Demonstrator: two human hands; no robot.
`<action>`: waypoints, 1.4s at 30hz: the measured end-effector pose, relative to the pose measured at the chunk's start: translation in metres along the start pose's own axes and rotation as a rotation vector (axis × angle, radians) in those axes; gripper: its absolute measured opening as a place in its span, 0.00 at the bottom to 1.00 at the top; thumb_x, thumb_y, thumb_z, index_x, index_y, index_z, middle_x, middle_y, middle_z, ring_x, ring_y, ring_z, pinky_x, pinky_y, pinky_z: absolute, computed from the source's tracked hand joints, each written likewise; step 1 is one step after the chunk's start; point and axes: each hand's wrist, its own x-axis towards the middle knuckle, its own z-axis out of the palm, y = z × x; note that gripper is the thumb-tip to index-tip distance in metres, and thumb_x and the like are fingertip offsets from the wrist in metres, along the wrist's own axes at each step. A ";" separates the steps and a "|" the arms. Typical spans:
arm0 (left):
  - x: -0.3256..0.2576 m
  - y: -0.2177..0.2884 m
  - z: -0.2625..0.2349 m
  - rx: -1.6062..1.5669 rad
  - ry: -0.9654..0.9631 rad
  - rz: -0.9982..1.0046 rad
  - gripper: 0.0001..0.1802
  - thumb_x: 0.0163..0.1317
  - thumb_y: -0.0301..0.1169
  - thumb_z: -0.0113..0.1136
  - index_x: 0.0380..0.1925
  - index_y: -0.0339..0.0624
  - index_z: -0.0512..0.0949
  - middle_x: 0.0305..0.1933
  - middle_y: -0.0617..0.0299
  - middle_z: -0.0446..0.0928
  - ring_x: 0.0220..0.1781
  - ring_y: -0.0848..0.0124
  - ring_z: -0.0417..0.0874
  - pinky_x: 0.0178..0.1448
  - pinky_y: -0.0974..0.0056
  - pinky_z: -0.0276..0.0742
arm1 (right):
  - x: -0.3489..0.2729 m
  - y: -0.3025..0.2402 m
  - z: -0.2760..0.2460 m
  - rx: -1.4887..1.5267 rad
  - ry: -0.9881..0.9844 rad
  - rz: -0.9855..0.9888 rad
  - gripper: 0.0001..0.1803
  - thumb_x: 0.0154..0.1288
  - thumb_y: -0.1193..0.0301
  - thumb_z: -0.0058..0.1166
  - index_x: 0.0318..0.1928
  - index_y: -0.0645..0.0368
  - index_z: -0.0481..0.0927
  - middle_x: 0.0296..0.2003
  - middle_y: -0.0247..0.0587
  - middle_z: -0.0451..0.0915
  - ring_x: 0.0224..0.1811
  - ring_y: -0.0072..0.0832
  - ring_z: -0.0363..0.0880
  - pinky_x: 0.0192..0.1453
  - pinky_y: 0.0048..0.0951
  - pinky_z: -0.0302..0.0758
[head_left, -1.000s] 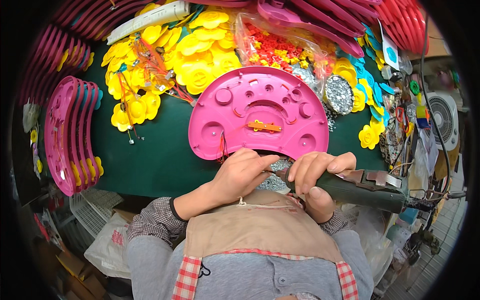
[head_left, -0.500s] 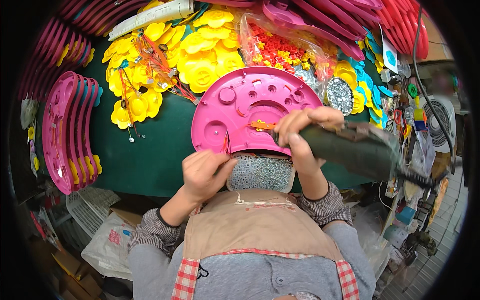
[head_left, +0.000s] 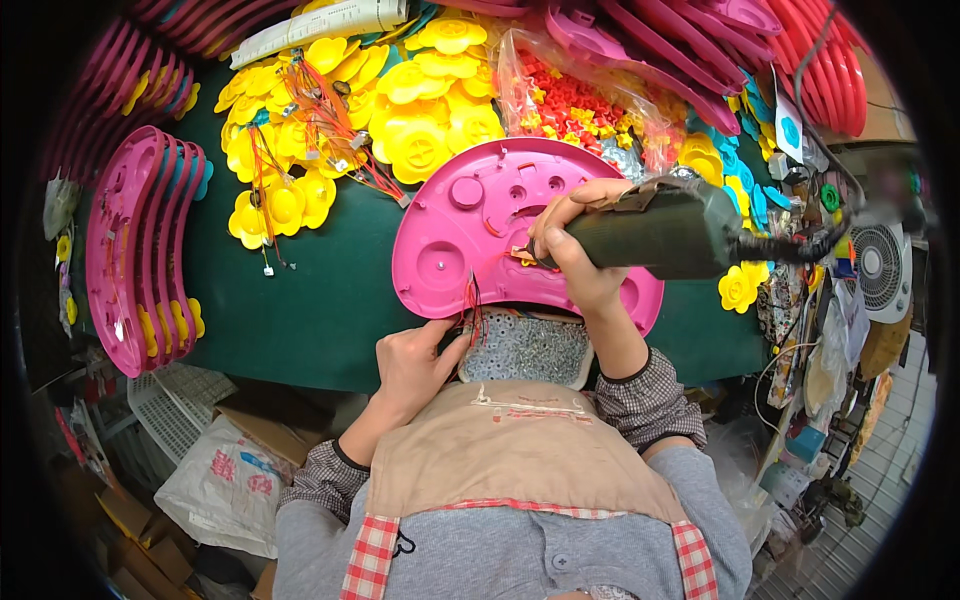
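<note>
A pink curved plastic shell with round sockets and posts lies in front of me on the green table. My right hand grips a dark corded electric screwdriver, tilted sideways. Its front end is down by a small orange part inside the shell; the tip is hidden by the fingers. Thin red and dark wires run over the shell's near edge. My left hand pinches their lower ends just left of a tray of small metal screws.
Yellow flower-shaped pieces and bundled red wires lie beyond the shell. A clear bag of red and yellow star pieces sits behind it. Pink shells stand stacked at left. The tool's cord runs off right, near a fan.
The screwdriver has swung more level and away from me, its front end now closer to the orange part. My left hand has shifted slightly down and right with the wires.
</note>
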 end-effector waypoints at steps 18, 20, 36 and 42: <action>0.000 0.010 -0.044 -0.105 0.068 0.060 0.09 0.64 0.17 0.69 0.43 0.34 0.81 0.41 0.51 0.81 0.35 0.58 0.84 0.36 0.60 0.80 | -0.001 -0.007 -0.003 0.333 0.083 0.077 0.28 0.64 0.90 0.58 0.63 0.63 0.69 0.33 0.42 0.81 0.30 0.28 0.81 0.37 0.32 0.81; 0.012 0.010 -0.061 -0.025 0.079 0.126 0.11 0.64 0.16 0.69 0.45 0.35 0.83 0.42 0.51 0.81 0.37 0.58 0.84 0.37 0.60 0.80 | 0.003 -0.020 -0.012 0.326 0.168 0.011 0.28 0.66 0.89 0.55 0.65 0.62 0.67 0.30 0.41 0.78 0.29 0.30 0.80 0.37 0.34 0.82; 0.247 0.069 0.071 -0.210 -0.452 0.755 0.14 0.63 0.25 0.71 0.49 0.40 0.84 0.49 0.53 0.78 0.48 0.53 0.85 0.51 0.53 0.82 | -0.019 -0.015 -0.090 0.013 0.406 -0.112 0.29 0.67 0.87 0.55 0.65 0.63 0.62 0.31 0.42 0.79 0.30 0.31 0.81 0.43 0.39 0.83; 0.251 0.046 0.100 -0.129 -0.609 0.724 0.17 0.68 0.28 0.69 0.56 0.43 0.87 0.47 0.54 0.75 0.50 0.56 0.81 0.55 0.55 0.79 | -0.016 -0.056 -0.129 -0.110 0.409 -0.334 0.27 0.67 0.84 0.55 0.64 0.61 0.64 0.26 0.41 0.77 0.25 0.31 0.77 0.37 0.41 0.83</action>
